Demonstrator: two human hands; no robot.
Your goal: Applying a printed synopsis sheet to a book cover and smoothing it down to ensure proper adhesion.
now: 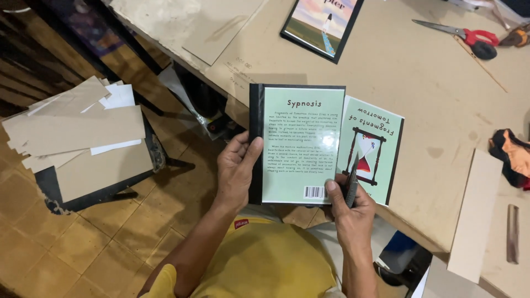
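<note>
Book [298,144] between left hand [236,174], right hand [351,212]

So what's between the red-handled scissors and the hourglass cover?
In the head view, only bare brown tabletop lies between the scissors and the hourglass cover.

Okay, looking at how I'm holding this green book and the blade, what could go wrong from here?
1. The right hand pinches both the green book and a dark cutting blade; the blade could slip and nick the cover or a finger.
2. The book is held over the table edge, above the floor; if the left hand loosens its grip, it may drop.
3. The blade's tip lies over the second green cover and might scratch it.
</note>
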